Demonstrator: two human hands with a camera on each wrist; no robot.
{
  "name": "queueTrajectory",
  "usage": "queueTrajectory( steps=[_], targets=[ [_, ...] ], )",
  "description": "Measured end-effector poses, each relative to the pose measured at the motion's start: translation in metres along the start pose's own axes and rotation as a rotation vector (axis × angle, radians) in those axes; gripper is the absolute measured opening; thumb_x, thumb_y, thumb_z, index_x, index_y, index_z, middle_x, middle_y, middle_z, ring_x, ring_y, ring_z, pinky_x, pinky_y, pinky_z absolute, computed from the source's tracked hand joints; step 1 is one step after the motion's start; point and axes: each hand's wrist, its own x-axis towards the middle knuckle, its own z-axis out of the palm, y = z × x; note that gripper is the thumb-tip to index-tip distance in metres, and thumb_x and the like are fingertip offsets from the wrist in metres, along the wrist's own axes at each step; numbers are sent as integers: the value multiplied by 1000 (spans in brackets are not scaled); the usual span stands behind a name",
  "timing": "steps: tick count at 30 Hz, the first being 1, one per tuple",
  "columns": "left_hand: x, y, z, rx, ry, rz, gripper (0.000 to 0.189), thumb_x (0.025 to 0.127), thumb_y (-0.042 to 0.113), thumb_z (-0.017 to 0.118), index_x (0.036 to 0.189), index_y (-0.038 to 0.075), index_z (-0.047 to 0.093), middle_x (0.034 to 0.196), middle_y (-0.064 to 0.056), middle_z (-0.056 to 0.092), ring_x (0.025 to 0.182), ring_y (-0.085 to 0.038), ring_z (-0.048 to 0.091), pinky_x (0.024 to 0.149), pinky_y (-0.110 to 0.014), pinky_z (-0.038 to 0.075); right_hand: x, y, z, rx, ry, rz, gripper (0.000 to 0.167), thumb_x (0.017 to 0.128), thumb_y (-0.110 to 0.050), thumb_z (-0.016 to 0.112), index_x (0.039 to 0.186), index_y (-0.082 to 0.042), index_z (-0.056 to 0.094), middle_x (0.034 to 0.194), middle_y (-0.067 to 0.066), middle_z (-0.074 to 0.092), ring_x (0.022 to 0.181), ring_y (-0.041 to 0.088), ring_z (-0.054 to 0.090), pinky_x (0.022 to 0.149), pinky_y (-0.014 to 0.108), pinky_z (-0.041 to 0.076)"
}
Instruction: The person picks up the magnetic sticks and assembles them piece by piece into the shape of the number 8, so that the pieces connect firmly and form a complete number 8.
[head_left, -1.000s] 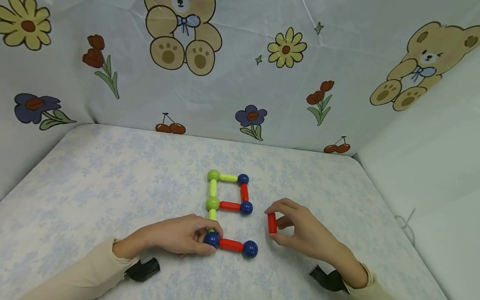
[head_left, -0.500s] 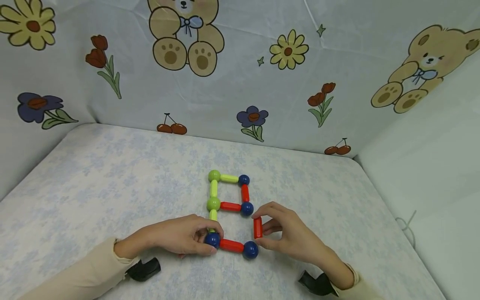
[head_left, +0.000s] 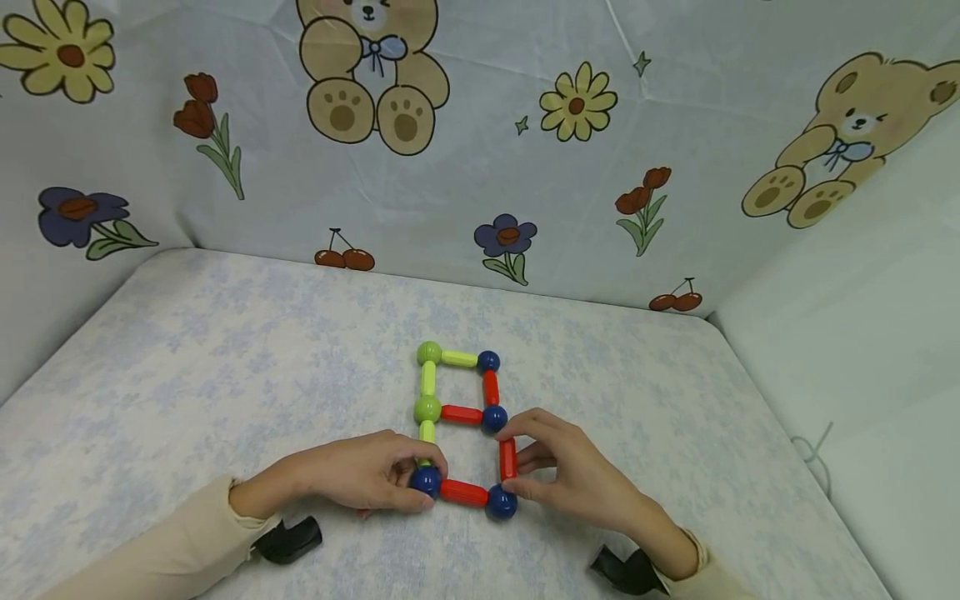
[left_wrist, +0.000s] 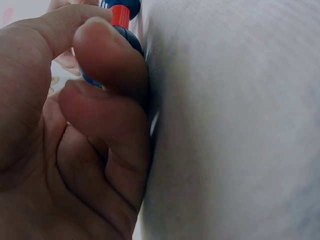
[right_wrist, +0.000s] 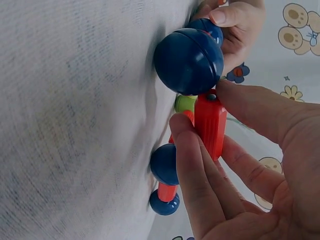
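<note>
My left hand (head_left: 348, 471) holds the blue ball (head_left: 425, 482) at the near left corner of a flat frame of magnetic rods and balls; the left wrist view shows its curled fingers up close. My right hand (head_left: 577, 471) pinches a red magnetic rod (head_left: 507, 460) by its ends between thumb and fingertips. That rod lies lengthwise between the near right blue ball (head_left: 502, 502) and the middle right blue ball (head_left: 494, 418). In the right wrist view its metal-tipped end sits against or very close to the large blue ball (right_wrist: 189, 61); contact is unclear.
The frame's far part has green balls (head_left: 427, 409), a green rod (head_left: 459, 358) along the top and red rods (head_left: 461, 414) across the middle and right. A patterned cloth (head_left: 285, 350) covers the table, backed by a bear-print curtain (head_left: 465, 167).
My right hand has moved left with the red rod, from beside the frame into the gap between the two right-hand blue balls. The left hand stays on its ball.
</note>
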Motion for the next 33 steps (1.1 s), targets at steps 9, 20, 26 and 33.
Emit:
queueTrajectory(
  steps=[9, 20, 26, 33],
  targets=[
    [1, 0, 0, -14, -7, 4, 23, 98, 26, 73, 120, 23, 67, 65, 7, 55, 44, -6, 49, 42, -19, 39, 2, 2, 5, 18, -6, -19, 36, 93, -16, 80, 125, -9, 65, 126, 9, 61, 97, 12, 73, 84, 26, 59],
    [1, -1, 0, -14, -8, -5, 23, 98, 27, 73, 119, 24, 67, 64, 7, 55, 44, -7, 49, 42, -19, 39, 6, 2, 9, 11, 45, -19, 43, 98, -11, 73, 137, -8, 55, 142, 12, 47, 96, 10, 72, 86, 27, 59],
    [2, -1, 0, 5, -2, 25, 23, 99, 28, 72, 120, 23, 66, 64, 8, 55, 44, -5, 49, 43, -19, 39, 11, 4, 10, -2, 53, -31, 44, 99, -9, 71, 139, -5, 54, 149, 13, 43, 95, 10, 71, 86, 25, 58],
    [0, 2, 0, 101, 57, 54, 25, 98, 31, 73, 120, 22, 66, 64, 11, 55, 48, -1, 49, 47, -18, 39, 16, 6, 8, -1, 60, -33, 43, 97, -6, 71, 137, -4, 56, 148, 11, 44, 95, 11, 72, 85, 23, 57]
  ],
)
